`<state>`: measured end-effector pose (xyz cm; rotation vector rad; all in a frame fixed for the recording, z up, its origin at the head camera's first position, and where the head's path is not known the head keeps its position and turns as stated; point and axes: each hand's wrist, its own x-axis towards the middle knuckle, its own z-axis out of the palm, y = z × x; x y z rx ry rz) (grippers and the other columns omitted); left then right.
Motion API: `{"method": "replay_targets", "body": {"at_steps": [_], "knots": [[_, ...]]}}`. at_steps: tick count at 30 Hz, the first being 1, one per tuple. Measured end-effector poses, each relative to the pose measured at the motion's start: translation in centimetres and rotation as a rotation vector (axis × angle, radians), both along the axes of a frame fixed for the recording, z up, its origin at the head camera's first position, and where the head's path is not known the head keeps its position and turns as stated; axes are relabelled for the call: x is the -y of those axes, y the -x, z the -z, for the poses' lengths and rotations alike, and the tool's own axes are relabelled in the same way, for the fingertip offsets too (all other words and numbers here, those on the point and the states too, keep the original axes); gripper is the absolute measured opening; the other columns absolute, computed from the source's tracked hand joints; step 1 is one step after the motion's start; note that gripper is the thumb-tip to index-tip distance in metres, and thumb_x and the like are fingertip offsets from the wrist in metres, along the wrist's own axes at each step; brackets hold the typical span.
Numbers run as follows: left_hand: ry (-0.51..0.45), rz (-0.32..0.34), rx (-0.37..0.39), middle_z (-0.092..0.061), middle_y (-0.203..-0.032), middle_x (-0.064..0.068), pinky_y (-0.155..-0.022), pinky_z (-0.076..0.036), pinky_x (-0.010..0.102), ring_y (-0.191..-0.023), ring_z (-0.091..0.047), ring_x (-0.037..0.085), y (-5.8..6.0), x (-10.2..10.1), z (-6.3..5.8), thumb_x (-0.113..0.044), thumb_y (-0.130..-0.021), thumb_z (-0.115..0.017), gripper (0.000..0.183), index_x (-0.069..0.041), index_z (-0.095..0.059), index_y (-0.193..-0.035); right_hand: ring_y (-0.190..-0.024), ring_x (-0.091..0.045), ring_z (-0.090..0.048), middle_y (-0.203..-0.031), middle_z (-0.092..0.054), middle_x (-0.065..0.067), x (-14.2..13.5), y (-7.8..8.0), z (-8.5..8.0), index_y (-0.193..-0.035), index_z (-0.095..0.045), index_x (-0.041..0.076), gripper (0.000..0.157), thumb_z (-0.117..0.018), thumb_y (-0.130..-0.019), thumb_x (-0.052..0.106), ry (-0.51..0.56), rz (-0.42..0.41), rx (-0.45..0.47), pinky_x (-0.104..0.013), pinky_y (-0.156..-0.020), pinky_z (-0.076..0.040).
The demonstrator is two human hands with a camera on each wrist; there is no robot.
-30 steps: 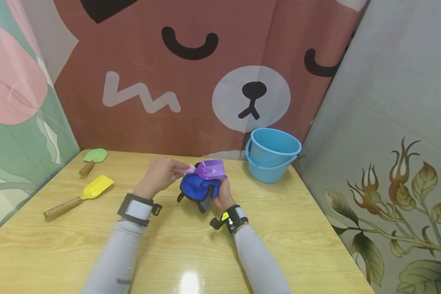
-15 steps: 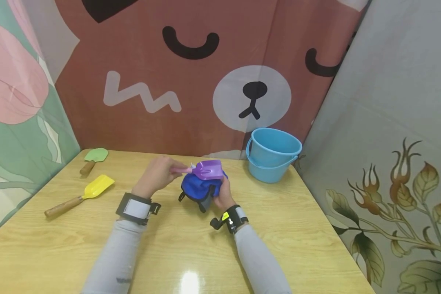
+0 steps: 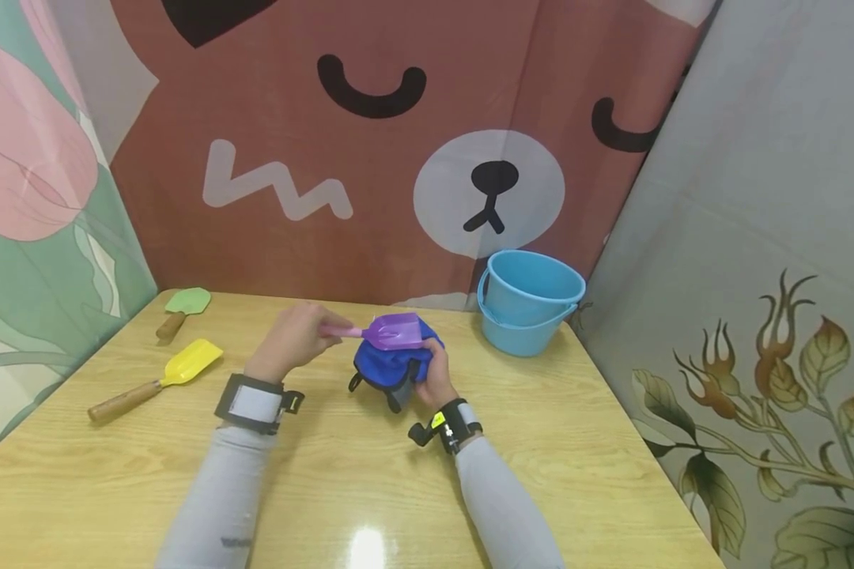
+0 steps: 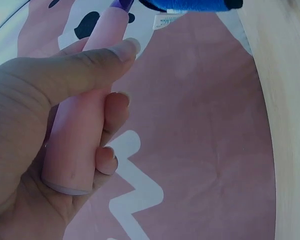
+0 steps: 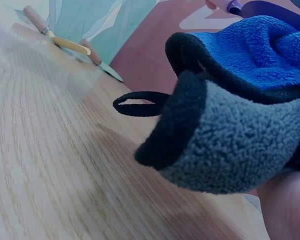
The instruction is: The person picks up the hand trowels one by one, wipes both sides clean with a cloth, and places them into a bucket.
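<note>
My left hand (image 3: 289, 338) grips the pink handle (image 4: 77, 135) of a toy shovel with a purple blade (image 3: 394, 332); thumb and fingers wrap round it in the left wrist view. The blade points right and overlaps a bunched blue and grey cloth (image 3: 387, 365). That cloth, with dark edging and a hanging loop (image 5: 140, 104), is held by my right hand (image 3: 437, 378) from its right side. In the right wrist view the fleecy grey side (image 5: 240, 140) faces the camera, and most of the right fingers are hidden behind the cloth.
A light blue bucket (image 3: 519, 338) with its handle down stands at the back right of the wooden table (image 3: 370, 482). At the left lie a yellow shovel (image 3: 190, 362) and a smaller green shovel (image 3: 187, 300), both with wooden handles. Printed curtains surround the table's back and sides.
The purple shovel has slid left across the cloth along with my left hand, showing more blue at the right. My right hand and the cloth have barely moved.
</note>
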<state>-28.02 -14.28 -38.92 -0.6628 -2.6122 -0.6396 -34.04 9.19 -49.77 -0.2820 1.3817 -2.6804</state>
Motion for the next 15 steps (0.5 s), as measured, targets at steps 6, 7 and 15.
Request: {"method": "replay_targets", "body": {"at_steps": [6,7,15], "knots": [[0.001,-0.013,0.020,-0.079,-0.103,0.005,-0.080,-0.059,0.046,-0.096,-0.072,0.027,0.0,0.7,-0.1,-0.002,-0.081,-0.084,0.030,-0.015,-0.082,-0.107,-0.077,-0.006,-0.067,-0.087,-0.072,0.005,0.0,0.0,0.0,-0.097,-0.062,0.013,0.026,-0.036,-0.093,0.017,-0.002,-0.017,-0.007,-0.023,-0.070,-0.055],[-0.001,-0.014,0.026,-0.079,-0.103,0.006,-0.080,-0.059,0.046,-0.096,-0.072,0.028,0.0,0.8,-0.1,-0.001,-0.081,-0.083,0.030,-0.014,-0.082,-0.107,-0.078,-0.006,-0.067,-0.088,-0.073,0.005,0.0,0.0,0.0,-0.098,-0.062,0.012,0.026,-0.036,-0.093,0.017,-0.001,-0.019,-0.006,-0.023,-0.071,-0.055],[-0.033,-0.015,0.065,-0.079,-0.103,0.007,-0.083,-0.059,0.049,-0.100,-0.073,0.030,0.1,2.0,-0.2,0.000,-0.080,-0.083,0.030,-0.011,-0.081,-0.108,-0.076,-0.004,-0.066,-0.086,-0.070,0.007,0.0,0.0,-0.1,-0.093,-0.060,0.015,0.023,-0.036,-0.093,0.015,0.025,-0.025,-0.005,-0.020,-0.070,-0.054]]}}
